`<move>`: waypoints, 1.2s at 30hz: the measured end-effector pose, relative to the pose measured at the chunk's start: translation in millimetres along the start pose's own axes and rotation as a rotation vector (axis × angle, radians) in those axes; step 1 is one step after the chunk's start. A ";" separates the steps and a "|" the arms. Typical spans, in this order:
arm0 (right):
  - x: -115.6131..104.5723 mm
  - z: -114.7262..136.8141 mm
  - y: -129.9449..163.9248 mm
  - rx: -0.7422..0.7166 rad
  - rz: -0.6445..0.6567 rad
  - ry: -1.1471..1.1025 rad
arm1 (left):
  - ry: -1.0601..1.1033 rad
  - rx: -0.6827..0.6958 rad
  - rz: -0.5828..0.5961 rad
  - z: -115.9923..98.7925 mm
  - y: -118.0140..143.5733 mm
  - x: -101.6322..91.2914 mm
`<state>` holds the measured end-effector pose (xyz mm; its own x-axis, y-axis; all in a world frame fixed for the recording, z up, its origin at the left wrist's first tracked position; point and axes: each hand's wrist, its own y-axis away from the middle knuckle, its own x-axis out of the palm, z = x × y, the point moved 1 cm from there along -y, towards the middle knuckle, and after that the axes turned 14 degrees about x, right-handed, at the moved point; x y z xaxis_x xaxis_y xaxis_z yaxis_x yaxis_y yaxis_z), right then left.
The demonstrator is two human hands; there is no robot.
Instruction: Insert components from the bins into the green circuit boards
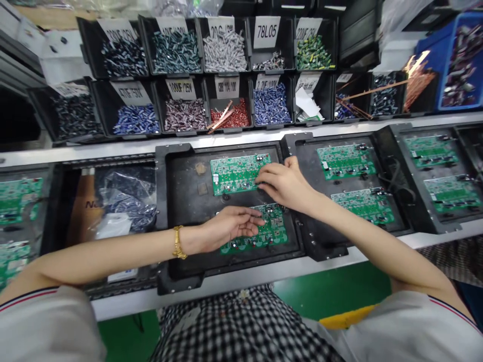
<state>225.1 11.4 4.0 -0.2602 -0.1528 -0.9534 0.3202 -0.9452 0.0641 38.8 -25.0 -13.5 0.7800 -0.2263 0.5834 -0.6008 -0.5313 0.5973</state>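
Right now, from the head camera, I see my right hand (281, 181) at the right end of the far green board (234, 173), fingertips drawn together; whether something small sits between them I cannot tell. My left hand (236, 226) is half open, fingers loosely curled above the near green board (275, 229), with nothing visible in its grasp. Both boards lie flat, one behind the other, in a black tray (184, 201).

As for progress, I judge both boards partly done: each already carries small parts, including some along its edges. What is left on them I cannot make out at this size. More boards lie in the tray to the right (311, 216).

The tray sits on a long desk (362, 257) with pale metal edges. Behind it stand two rows of black bins (266, 32), mostly labelled and filled with loose components, and a blue bin (426, 70) at far right. A clear plastic bag (128, 186) lies left of my tray. Below, the floor (332, 286) is green.
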 end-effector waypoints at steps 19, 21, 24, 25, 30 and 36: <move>-4.0 25.6 16.1 0.123 -0.071 -0.535 | 0.265 0.229 -0.222 -16.0 -7.6 16.9; -4.9 28.3 24.5 0.145 -0.110 -0.516 | 0.223 0.273 -0.233 -11.6 -8.7 20.0; -9.3 32.0 35.5 0.130 -0.188 -0.385 | 0.168 0.321 -0.263 -7.4 -9.9 24.8; -11.8 32.4 38.5 0.117 -0.203 -0.322 | 0.158 0.319 -0.272 -8.0 -10.3 25.8; -19.4 16.4 47.3 0.113 -0.158 -0.064 | 0.206 0.117 -0.234 -28.8 -10.7 19.1; 5.2 -12.1 45.2 0.096 0.042 0.003 | 0.130 0.076 -0.269 -40.4 -9.3 11.2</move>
<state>249.2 -28.6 -1.6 -0.2457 -0.1917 -0.9502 0.2419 -0.9614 0.1314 46.1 10.3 9.7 0.8775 0.0349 0.4783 -0.3570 -0.6185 0.7000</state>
